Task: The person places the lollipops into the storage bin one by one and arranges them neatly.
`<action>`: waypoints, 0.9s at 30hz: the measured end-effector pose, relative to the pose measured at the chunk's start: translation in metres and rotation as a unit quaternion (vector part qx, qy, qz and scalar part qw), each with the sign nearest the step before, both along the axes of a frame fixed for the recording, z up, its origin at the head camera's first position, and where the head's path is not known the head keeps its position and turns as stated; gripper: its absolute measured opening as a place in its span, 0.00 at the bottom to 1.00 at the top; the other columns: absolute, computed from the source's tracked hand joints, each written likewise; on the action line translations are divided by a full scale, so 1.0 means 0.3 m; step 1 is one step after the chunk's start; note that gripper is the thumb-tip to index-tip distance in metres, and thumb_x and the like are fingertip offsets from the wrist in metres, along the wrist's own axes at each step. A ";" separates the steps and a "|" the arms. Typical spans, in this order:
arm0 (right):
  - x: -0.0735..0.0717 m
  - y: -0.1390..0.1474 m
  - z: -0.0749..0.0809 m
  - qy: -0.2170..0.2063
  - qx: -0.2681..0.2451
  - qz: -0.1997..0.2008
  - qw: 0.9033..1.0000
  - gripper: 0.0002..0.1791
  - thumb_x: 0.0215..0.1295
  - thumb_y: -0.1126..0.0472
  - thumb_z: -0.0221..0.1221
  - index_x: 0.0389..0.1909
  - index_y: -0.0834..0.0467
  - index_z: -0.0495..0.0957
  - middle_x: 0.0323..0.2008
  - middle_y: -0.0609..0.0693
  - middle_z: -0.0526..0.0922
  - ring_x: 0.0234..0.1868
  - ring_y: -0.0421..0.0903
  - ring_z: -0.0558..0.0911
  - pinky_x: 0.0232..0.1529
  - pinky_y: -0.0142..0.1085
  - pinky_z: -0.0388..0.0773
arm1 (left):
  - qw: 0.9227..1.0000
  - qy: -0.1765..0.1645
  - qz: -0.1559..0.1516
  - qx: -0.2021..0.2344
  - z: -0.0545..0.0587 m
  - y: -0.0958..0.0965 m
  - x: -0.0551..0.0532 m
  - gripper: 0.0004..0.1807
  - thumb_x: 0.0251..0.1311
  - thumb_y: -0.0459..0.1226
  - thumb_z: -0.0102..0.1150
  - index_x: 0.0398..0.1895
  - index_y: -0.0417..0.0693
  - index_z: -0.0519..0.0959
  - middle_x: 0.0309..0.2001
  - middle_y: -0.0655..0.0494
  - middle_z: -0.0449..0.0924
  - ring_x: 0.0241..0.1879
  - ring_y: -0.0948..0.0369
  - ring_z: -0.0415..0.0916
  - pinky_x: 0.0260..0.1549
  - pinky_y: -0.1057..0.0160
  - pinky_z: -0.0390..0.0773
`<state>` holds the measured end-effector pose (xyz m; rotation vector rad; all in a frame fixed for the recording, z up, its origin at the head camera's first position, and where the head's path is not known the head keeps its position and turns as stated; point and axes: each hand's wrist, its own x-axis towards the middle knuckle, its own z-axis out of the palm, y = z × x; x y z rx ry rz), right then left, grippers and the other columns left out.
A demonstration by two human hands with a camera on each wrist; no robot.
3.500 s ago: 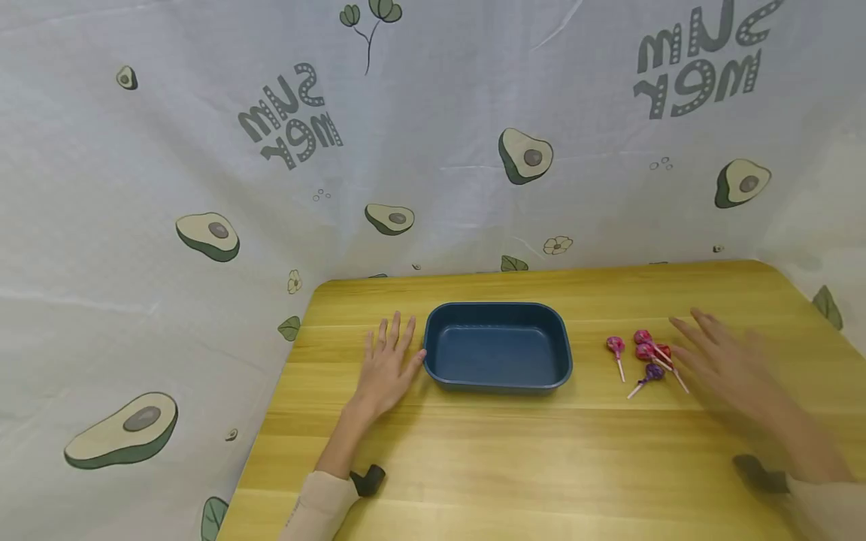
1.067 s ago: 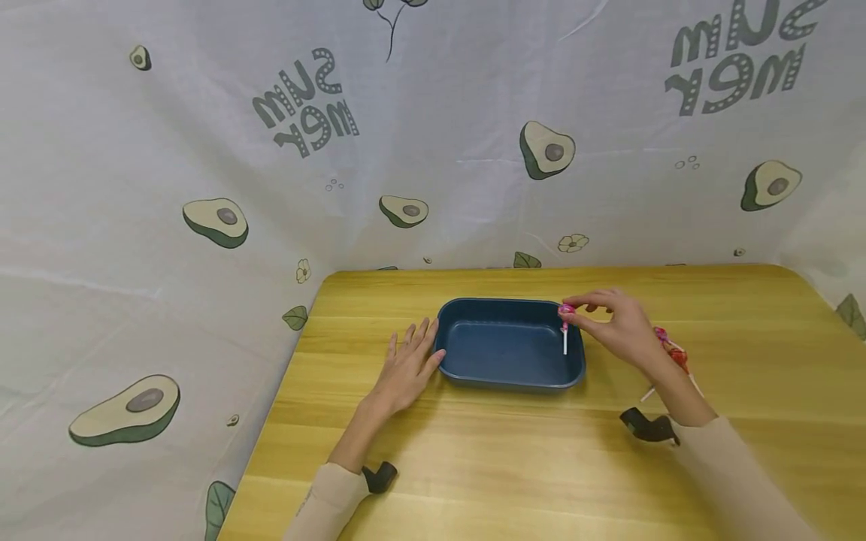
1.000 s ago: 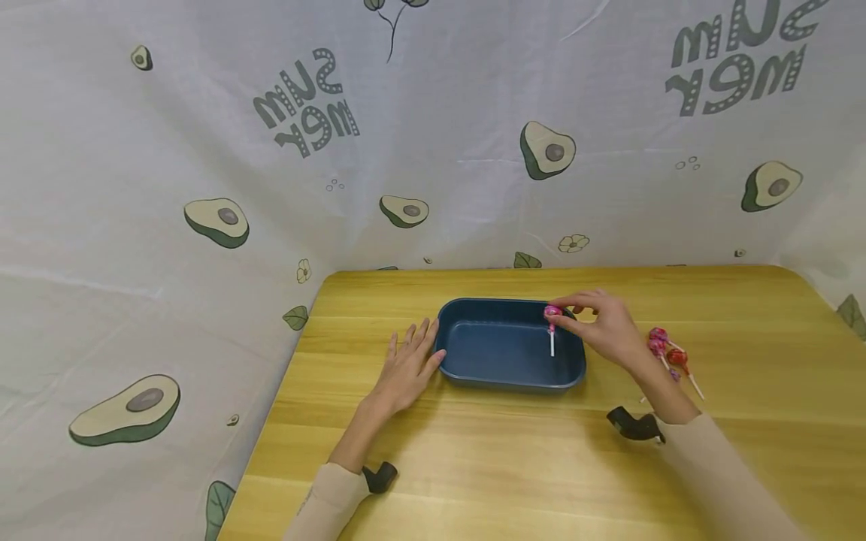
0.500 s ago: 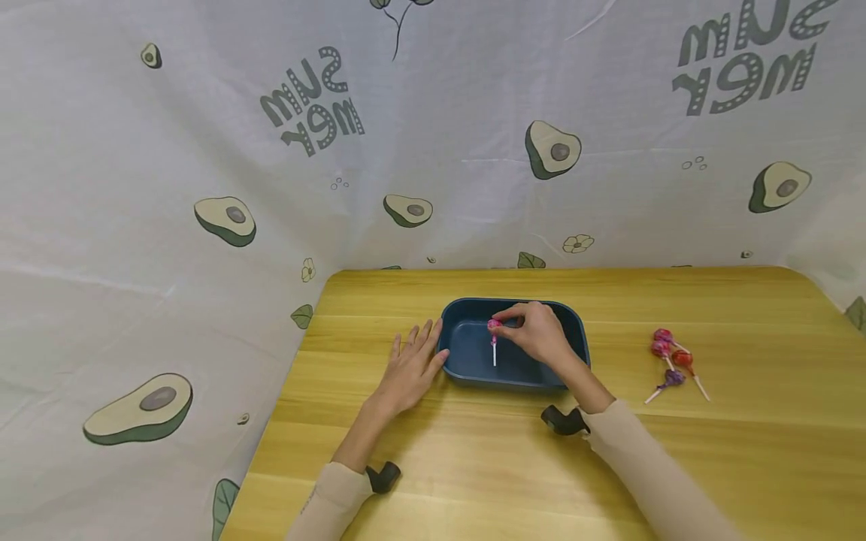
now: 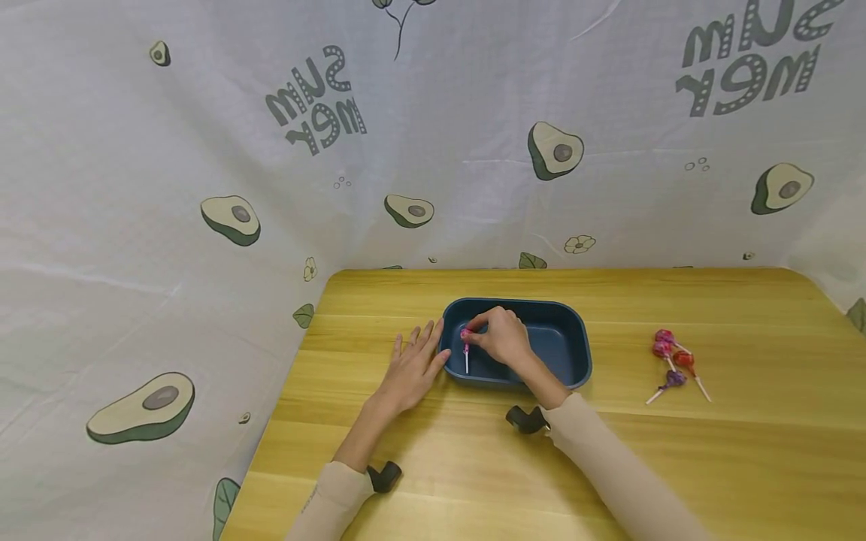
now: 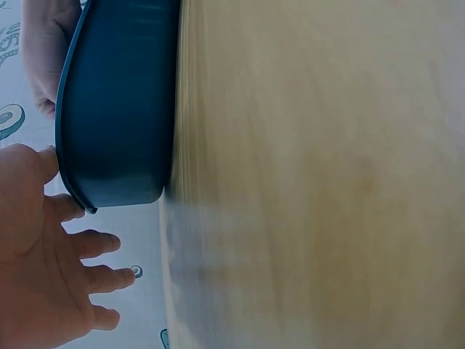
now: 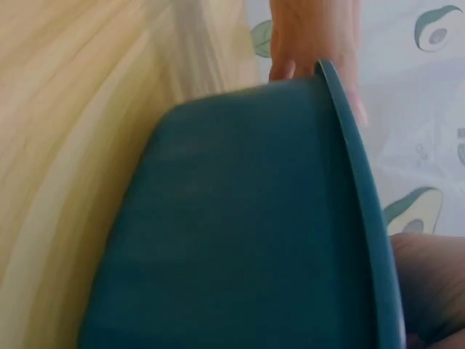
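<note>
My right hand pinches a pink lollipop by its wrapped head, low inside the left end of a dark blue rectangular tub. The white stick points toward me. At the tub's left end rests my left hand, fingers spread and straight, with thumb and index fingertips at the rim. In the left wrist view, that hand touches the rim of the tub. The right wrist view shows mostly the tub's outer wall, which hides the lollipop and most of the right hand.
Several lollipops lie in a small cluster on the wooden table to the right: pink ones, a red one and a purple one. A white cloth printed with avocados hangs behind and to the left.
My right hand picked a pink lollipop from the group at right, carried it left over the tub's right rim, and lowered it toward the left end. The left hand stays at the rim.
</note>
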<state>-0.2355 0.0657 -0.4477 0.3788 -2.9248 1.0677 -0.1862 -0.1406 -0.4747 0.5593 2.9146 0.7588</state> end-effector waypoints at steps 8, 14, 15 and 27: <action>-0.003 -0.034 -0.021 -0.028 0.028 -0.021 0.999 0.09 0.62 0.54 0.73 0.36 0.56 0.92 0.39 0.52 0.93 0.39 0.53 0.88 0.35 0.46 0.82 | 1.000 -0.007 0.001 0.002 0.000 0.001 -0.001 0.35 0.83 0.57 0.30 0.86 0.58 0.43 0.84 0.47 0.49 0.83 0.40 0.45 0.79 0.32 0.37; 0.000 -0.046 -0.040 -0.032 0.030 -0.026 0.999 0.07 0.62 0.55 0.74 0.35 0.54 0.92 0.37 0.49 0.93 0.42 0.52 0.89 0.39 0.49 0.83 | 1.000 -0.006 -0.001 0.009 -0.002 0.004 -0.002 0.35 0.83 0.57 0.31 0.86 0.57 0.44 0.84 0.46 0.49 0.83 0.39 0.46 0.79 0.31 0.39; 0.000 -0.047 -0.043 -0.030 0.029 -0.027 0.999 0.07 0.62 0.54 0.74 0.35 0.54 0.92 0.37 0.49 0.93 0.42 0.52 0.89 0.39 0.49 0.84 | 1.000 -0.006 -0.002 0.009 -0.003 0.005 -0.002 0.35 0.83 0.57 0.30 0.86 0.58 0.44 0.84 0.46 0.49 0.83 0.39 0.46 0.79 0.31 0.38; -0.002 -0.042 -0.064 -0.015 0.021 -0.020 0.999 0.08 0.61 0.54 0.74 0.36 0.55 0.92 0.36 0.50 0.93 0.39 0.51 0.88 0.35 0.44 0.83 | 1.000 -0.009 0.002 0.008 -0.013 0.005 -0.005 0.35 0.82 0.58 0.29 0.86 0.60 0.43 0.84 0.47 0.49 0.83 0.40 0.46 0.79 0.31 0.37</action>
